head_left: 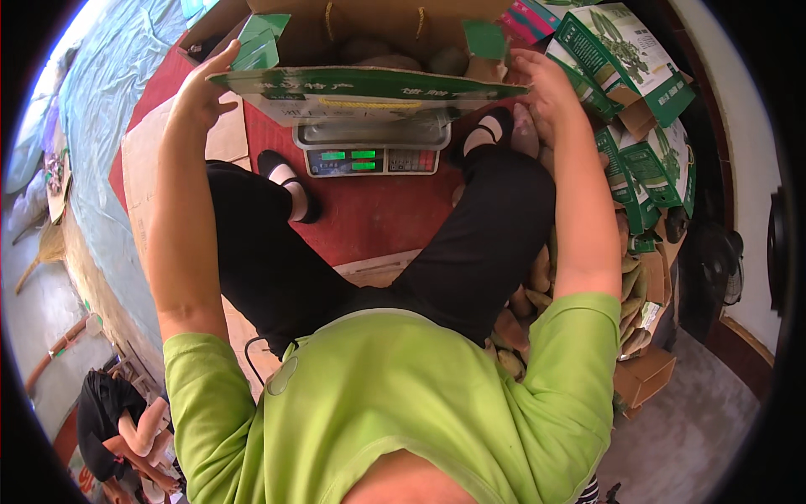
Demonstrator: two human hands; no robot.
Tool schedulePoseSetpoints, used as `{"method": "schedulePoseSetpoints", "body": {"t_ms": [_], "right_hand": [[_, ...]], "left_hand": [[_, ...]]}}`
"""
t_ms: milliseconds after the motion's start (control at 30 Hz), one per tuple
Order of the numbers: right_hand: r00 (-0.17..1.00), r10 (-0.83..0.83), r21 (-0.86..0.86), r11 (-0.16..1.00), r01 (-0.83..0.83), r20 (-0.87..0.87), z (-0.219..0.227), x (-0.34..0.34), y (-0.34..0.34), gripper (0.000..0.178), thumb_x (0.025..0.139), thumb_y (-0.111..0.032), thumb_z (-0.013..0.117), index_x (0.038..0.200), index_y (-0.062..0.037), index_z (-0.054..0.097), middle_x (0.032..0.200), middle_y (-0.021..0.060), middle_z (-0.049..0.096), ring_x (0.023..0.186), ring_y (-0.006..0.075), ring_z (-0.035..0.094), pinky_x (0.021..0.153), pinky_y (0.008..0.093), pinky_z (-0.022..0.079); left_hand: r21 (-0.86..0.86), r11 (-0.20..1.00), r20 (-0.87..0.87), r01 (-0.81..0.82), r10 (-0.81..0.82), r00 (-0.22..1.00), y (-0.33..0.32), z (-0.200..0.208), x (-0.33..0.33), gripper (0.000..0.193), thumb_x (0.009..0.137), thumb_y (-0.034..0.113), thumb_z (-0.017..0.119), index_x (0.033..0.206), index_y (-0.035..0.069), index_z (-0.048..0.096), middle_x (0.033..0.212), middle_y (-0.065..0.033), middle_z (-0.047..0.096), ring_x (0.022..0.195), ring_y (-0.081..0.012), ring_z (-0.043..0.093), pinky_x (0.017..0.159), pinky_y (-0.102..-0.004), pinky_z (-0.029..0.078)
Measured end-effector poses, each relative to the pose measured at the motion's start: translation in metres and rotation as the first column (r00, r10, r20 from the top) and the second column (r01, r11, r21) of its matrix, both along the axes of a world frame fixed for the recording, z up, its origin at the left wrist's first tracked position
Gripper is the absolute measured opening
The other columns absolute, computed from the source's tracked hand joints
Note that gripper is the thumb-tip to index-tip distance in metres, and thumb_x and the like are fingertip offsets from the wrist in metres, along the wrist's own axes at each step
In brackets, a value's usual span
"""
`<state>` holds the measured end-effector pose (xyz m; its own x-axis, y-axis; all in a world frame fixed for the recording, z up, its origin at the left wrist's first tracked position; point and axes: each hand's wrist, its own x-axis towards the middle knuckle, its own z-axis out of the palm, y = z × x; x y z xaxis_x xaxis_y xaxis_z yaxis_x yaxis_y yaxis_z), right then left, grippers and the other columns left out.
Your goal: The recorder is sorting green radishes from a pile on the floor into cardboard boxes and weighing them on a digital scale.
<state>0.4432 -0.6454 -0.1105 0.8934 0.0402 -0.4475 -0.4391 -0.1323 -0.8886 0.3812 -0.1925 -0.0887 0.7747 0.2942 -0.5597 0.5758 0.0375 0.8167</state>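
A green and white cardboard box point(369, 94) stands on a weighing scale point(369, 160) at the far middle. Its top gapes, and rounded brownish tubers point(382, 62) lie inside, partly hidden by the front flap. My left hand point(201, 91) is at the box's left corner, fingers stretched out beside the green side flap point(259, 44), thumb apart. At the right corner, my right hand point(546, 88) has bent fingers on the edge of the flap; its fingertips are partly hidden. Green digits glow on the scale's display.
Several green and white cartons point(625, 50) are piled at right, above loose sweet potatoes point(537, 277) beside my right leg. A red mat point(361, 223) lies underfoot. Pale blue plastic sheeting point(109, 126) spreads along the left. Another person point(117, 424) sits at lower left. A black fan point(722, 260) stands right.
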Motion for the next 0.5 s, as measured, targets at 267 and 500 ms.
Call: {"method": "schedulePoseSetpoints", "body": {"t_ms": [267,500], "right_hand": [[0.996,0.011,-0.131,0.991,-0.023,-0.091,-0.009,0.022,0.013,0.031,0.093,-0.018,0.039,0.102,-0.0035,0.065,0.086,0.0084,0.066,0.072,0.0208,0.061,0.065,0.0359,0.05],[0.998,-0.031,-0.085,0.996,0.027,-0.052,-0.031,0.009,0.018,0.021,0.089,-0.017,0.049,0.094,-0.0042,0.064,0.078,0.0051,0.062,0.066,0.0181,0.058,0.059,0.0317,0.047]], "left_hand": [[-0.098,0.995,0.005,-0.014,0.014,1.0,0.0,-0.002,0.004,0.066,0.076,0.063,0.065,0.118,0.013,0.06,0.111,-0.0064,0.059,0.114,-0.0235,0.047,0.102,-0.0534,0.026],[-0.174,0.984,-0.02,-0.024,0.021,1.0,-0.001,-0.008,0.001,0.052,0.082,0.057,0.063,0.108,0.012,0.065,0.099,-0.0053,0.066,0.092,-0.0169,0.06,0.089,-0.0419,0.042]]}}
